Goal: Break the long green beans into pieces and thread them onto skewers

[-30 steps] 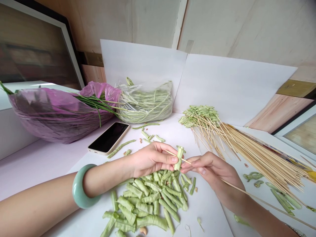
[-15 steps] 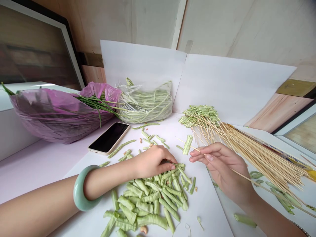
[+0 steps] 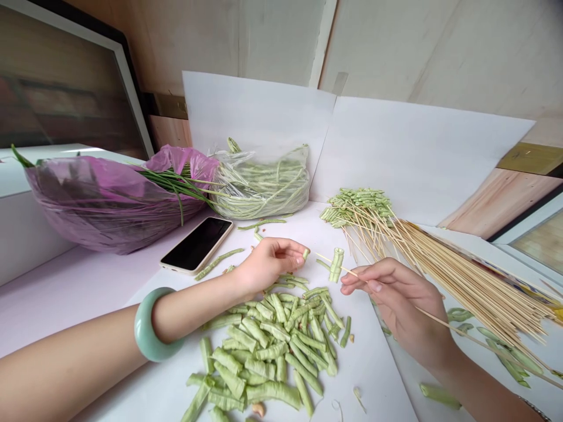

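Note:
My left hand (image 3: 275, 265), with a pale green bangle (image 3: 149, 323) on its wrist, pinches a short bean piece (image 3: 306, 254) just left of the skewer's tip. In my right hand (image 3: 402, 305) is a thin wooden skewer (image 3: 349, 271), held between thumb and fingers and pointing left. Threaded crosswise near its tip are green bean pieces (image 3: 336, 265); I cannot tell exactly how many. Below both hands, a loose pile of cut green beans (image 3: 268, 346) lies on white paper.
Finished bean skewers (image 3: 358, 206) and a bundle of bare skewers (image 3: 475, 275) lie to the right. A phone (image 3: 196, 244), a purple bag (image 3: 105, 199) of greens and a clear bag (image 3: 268, 181) of long beans stand at back left. White boards (image 3: 422, 158) rise behind.
My left hand has lifted from the bean pile, up and slightly back, and now holds a bean piece near the skewer tip. The right hand has barely moved.

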Demonstrator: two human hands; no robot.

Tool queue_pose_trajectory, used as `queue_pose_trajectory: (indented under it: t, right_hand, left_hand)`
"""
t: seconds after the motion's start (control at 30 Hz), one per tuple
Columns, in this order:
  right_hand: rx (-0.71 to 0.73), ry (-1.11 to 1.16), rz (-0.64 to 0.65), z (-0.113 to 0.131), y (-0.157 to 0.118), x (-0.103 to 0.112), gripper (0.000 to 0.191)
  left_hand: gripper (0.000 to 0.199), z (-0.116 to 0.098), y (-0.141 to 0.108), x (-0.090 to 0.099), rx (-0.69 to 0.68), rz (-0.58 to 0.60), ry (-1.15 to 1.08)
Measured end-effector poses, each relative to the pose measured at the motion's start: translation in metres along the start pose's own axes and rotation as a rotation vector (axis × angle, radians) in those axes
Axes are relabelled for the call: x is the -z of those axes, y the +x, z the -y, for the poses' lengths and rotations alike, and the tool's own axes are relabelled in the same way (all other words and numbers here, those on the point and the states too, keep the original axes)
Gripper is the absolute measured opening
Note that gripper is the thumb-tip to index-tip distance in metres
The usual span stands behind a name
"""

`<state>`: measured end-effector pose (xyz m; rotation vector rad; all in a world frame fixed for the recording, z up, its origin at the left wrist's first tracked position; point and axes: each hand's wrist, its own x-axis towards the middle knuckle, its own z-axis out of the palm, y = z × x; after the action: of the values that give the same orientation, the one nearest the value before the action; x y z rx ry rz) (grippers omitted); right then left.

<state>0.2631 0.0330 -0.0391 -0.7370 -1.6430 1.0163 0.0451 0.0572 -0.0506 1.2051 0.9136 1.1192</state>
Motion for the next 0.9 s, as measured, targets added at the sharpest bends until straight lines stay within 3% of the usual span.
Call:
queue_pose_trajectory:
  t: [0.1,0.23,0.63,0.9]
  right_hand:
    - [0.012,-0.024,0.039,-0.0026,-0.0006,0.0004,0.008]
    - [0.002,-0.050,0.046,-0.0041,-0.0004,-0.0013,0.009]
    - [0.024,-0.110,0.058,-0.0039,-0.0029,-0.0020,0.012]
    - [0.031,-0.150,0.087,-0.0068,-0.0053,-0.0020,0.012]
  left_hand:
    - [0.028,-0.0014,-0.0003,-0.0010,0.028,-0.034,-0.190]
    - [0.035,-0.0031,-0.0017,-0.0024,0.039,-0.015,-0.241]
    - [0.032,-0.0017,-0.0005,-0.0009,0.008,-0.029,-0.256]
    - [0.028,-0.0037,-0.0024,-0.0018,0.068,0.002,-0.286]
